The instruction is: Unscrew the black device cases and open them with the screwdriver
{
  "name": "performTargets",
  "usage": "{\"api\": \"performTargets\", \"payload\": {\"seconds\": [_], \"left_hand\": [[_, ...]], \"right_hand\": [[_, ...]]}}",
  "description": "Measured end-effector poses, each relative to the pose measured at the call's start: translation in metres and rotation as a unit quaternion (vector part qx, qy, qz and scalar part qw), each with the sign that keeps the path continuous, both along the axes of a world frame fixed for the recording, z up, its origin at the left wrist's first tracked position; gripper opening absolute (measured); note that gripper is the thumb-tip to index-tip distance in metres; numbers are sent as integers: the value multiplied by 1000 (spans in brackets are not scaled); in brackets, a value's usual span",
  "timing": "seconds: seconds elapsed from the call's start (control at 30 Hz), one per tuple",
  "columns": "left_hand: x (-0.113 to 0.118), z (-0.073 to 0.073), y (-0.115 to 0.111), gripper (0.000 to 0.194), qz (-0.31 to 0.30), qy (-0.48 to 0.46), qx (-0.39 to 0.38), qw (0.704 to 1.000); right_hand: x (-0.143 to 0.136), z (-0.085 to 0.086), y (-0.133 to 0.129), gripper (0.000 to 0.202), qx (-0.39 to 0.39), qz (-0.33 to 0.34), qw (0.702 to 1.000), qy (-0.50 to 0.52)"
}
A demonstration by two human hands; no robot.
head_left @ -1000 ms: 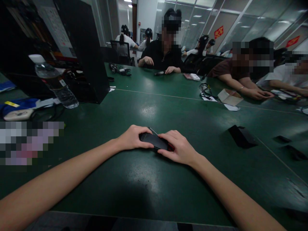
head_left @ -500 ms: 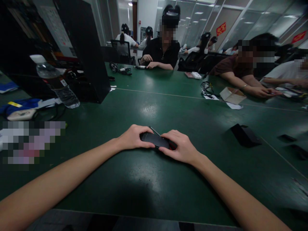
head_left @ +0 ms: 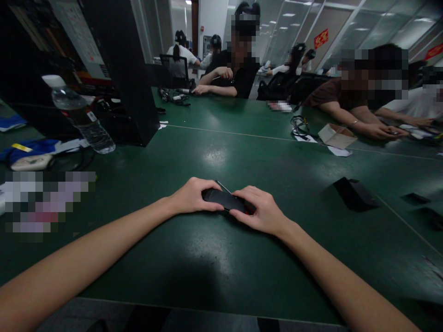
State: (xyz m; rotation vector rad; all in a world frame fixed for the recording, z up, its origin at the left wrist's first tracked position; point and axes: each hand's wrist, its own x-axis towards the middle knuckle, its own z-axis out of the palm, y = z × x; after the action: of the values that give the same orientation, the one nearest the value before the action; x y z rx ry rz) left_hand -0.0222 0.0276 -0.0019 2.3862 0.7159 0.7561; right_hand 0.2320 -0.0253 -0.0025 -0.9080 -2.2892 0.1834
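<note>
A black rounded case, shaped somewhat like a computer mouse, lies low over the green table between my hands. My left hand clasps its left end, thumb along the near edge and fingers on the far side. Around the right end is my right hand, fingers on top and thumb at the near edge. A bit of red shows under the right palm. From the far edge a thin metallic strip slants between my fingertips; whether it belongs to the case I cannot tell. The underside is hidden.
A water bottle stands left, beside a tall black cabinet. Rightward lie a black angular block and an open cardboard box near cables. Across the green table, a person in black and others sit working.
My hands and the black case stay almost still. Across the table, the person in black has raised one hand off the tabletop. The view has shifted slightly.
</note>
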Motion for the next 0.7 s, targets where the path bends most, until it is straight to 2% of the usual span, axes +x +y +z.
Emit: {"api": "performTargets", "payload": {"seconds": [0.7], "left_hand": [[0,-1,1,49,-8,2,-4,1000]], "right_hand": [[4,4,3,34,-30,10,1000,0]]}}
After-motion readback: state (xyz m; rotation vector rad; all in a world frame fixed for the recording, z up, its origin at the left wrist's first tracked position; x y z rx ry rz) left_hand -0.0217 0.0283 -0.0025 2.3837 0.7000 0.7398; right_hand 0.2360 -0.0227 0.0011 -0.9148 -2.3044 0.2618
